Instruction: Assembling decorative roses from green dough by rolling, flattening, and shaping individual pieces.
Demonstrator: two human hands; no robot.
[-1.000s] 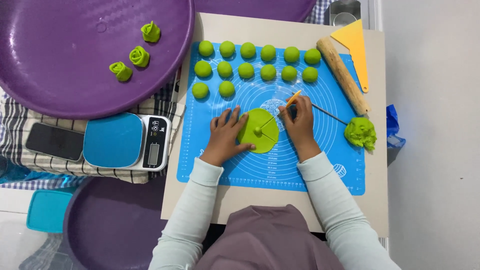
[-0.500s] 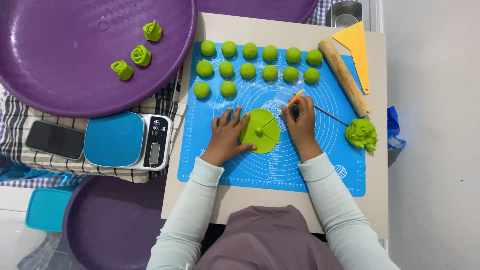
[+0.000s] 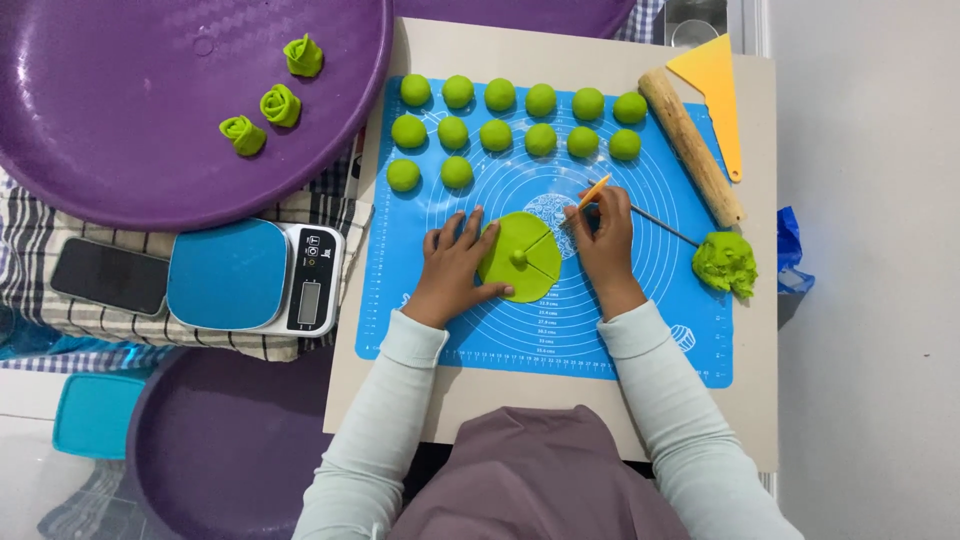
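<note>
A flat green dough disc (image 3: 520, 257) with a small ball at its middle and cut lines lies on the blue silicone mat (image 3: 480, 330). My left hand (image 3: 455, 267) rests flat beside the disc, thumb touching its lower left edge. My right hand (image 3: 605, 243) is at the disc's right edge and holds a thin orange-tipped tool (image 3: 594, 192) like a pen. Several green dough balls (image 3: 497, 135) sit in rows at the mat's top. A thin skewer (image 3: 665, 226) lies right of my hand.
A wooden rolling pin (image 3: 690, 145) and orange scraper (image 3: 715, 85) lie top right, a lump of green dough (image 3: 725, 263) to the right. A purple tray (image 3: 120, 150) holds three dough roses (image 3: 279, 104). A kitchen scale (image 3: 255, 277), phone (image 3: 110, 276) and purple bowl (image 3: 220, 450) sit left.
Both hands stay at the disc; the right hand has shifted slightly with the tool along the disc's right side. The view has drifted a little.
</note>
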